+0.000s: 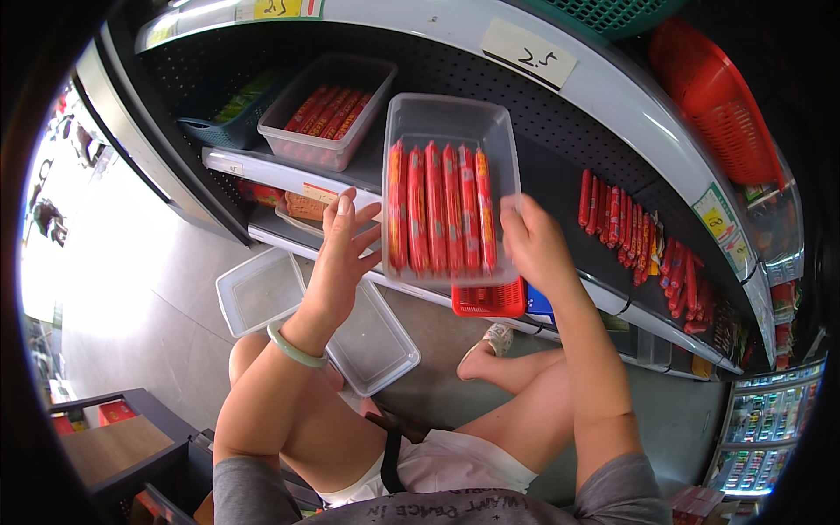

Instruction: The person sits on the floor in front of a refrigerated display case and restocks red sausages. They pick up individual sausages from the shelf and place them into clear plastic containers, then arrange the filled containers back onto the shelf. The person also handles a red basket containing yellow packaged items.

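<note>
My right hand (535, 243) grips the right rim of a clear plastic container (453, 118), tilted so I look into it. Several red-wrapped sausages (433, 210) lie side by side in its lower part. My left hand (341, 256) is at the container's left wall with its fingers spread; whether the fingertips touch it I cannot tell. A second clear container (377, 92) with more red-wrapped sausages stands on the shelf behind, to the left. On the same shelf, to the right, loose red sausages (617, 216) lie in rows and heaps.
Two clear plastic lids (259, 289) (377, 341) lie on the floor by my knees. A red basket (489, 302) sits on the lower shelf, below the held container. Overhead curves the upper shelf's white edge (420, 23). A teal basket (223, 131) stands at the shelf's left end.
</note>
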Motion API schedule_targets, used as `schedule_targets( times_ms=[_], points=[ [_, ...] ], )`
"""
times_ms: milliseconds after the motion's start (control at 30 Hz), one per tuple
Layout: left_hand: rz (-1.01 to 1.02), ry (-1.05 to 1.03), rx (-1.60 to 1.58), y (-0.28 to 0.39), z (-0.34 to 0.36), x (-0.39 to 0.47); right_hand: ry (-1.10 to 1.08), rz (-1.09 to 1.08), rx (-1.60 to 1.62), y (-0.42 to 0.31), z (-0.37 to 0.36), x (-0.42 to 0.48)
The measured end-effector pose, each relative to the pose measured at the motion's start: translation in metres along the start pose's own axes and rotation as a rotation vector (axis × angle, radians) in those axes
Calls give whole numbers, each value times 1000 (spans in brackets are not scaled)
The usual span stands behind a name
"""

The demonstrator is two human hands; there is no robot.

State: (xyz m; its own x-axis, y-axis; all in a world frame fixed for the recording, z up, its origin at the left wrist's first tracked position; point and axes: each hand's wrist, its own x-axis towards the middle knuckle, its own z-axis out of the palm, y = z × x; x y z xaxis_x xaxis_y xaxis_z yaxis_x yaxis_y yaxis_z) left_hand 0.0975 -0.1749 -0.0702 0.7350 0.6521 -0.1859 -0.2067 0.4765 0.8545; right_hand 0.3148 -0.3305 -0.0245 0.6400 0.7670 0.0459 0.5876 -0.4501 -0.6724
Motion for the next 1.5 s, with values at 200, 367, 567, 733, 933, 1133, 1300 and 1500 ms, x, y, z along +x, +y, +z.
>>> schedule_targets(
  times_ms=[200, 367, 567, 733, 933, 1133, 1300, 1500],
  points=[
    [-212, 96, 199, 4, -5, -2, 73, 47, 13, 8, 18, 79],
    [-181, 63, 303, 11, -7, -10, 38, 186, 72, 10, 37, 119],
    [-212, 77, 314, 14, -14, -11, -53, 148, 170, -5, 45, 128],
    [-237, 68, 279, 7, -24, -7, -125, 125, 222, -15, 39, 98],
    [-257, -2, 364, -2, -29, -4, 166, -191, 349, -11, 35, -29],
    [-348, -112, 634, -30, -26, -4, -744, -268, -198, 59, 6, -106],
    [-183, -316, 1192, -95, -38, 0, -959, -201, -540, 130, 20, -123],
    [-375, -681, 1831, -231, -74, -39, -683, -156, -532, 148, 46, -146]
  ],
)
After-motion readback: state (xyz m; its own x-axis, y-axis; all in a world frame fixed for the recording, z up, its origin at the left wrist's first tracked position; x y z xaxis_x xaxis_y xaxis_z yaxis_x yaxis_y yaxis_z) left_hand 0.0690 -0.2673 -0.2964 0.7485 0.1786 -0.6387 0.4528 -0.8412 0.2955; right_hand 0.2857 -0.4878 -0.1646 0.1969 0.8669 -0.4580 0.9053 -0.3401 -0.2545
